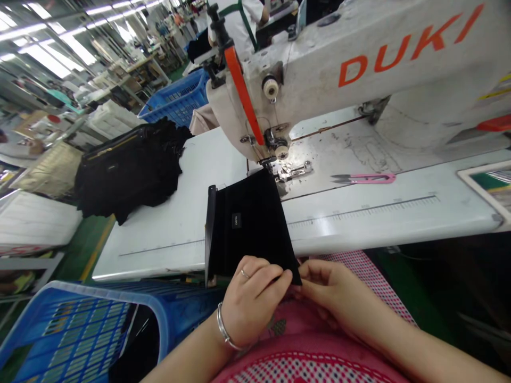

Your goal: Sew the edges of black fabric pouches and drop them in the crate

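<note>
A black fabric panel with a small label lies over the front edge of the sewing machine table, its far corner by the needle area. Along its left side runs a dark stiff strip. My left hand, with a ring and a bracelet, grips the panel's near edge, fingers closed over it. At the near right corner, my right hand pinches the edge between thumb and forefinger. The sewing machine stands beyond, its presser foot close to the panel's far corner.
Pink thread snips lie on the table at the right. A pile of black pieces hangs over the left end. One blue basket sits below left, another blue basket behind. A person works beyond the machine.
</note>
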Tool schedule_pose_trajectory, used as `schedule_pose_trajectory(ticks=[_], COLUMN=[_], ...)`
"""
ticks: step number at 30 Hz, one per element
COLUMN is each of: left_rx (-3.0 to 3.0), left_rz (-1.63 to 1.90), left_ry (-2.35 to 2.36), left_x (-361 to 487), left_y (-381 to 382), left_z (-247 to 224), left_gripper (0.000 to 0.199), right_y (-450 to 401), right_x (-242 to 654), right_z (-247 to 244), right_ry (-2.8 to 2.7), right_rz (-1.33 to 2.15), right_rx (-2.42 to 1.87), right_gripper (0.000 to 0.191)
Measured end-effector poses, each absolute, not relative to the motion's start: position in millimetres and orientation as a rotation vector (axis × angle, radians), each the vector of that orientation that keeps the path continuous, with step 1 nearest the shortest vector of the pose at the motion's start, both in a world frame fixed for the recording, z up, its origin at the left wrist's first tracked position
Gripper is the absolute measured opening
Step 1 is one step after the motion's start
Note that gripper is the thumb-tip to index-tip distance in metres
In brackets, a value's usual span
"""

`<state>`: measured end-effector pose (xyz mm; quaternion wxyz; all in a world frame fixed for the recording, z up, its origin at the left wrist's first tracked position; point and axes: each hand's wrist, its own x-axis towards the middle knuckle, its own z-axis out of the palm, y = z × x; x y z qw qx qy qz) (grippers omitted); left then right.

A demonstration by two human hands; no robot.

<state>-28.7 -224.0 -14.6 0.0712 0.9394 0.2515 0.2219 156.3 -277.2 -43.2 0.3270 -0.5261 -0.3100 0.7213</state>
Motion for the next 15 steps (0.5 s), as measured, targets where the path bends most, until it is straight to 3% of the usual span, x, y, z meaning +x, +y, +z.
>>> schedule_pose_trajectory(ticks=[11,13,15], left_rx=[2.872,2.833,2.783], left_rz=[0.712,0.751,0.789], left_ry=[0.774,0.746,0.715], left_x=[-26,-26,-26], left_y=[-228,-227,-226], left_z=[-27,-29,-29], left_gripper=[0.022,0.021,0.021], right_y=[-284,-285,-283], right_x=[159,163,168], right_z=[-37,-36,-38], right_ry=[-0.968,-1.314,-1.673], right_rz=[1.97,1.627,1.037], right_rx=[-1.31,-1.434,-1.445], right_gripper=[0.006,0.005,0.011])
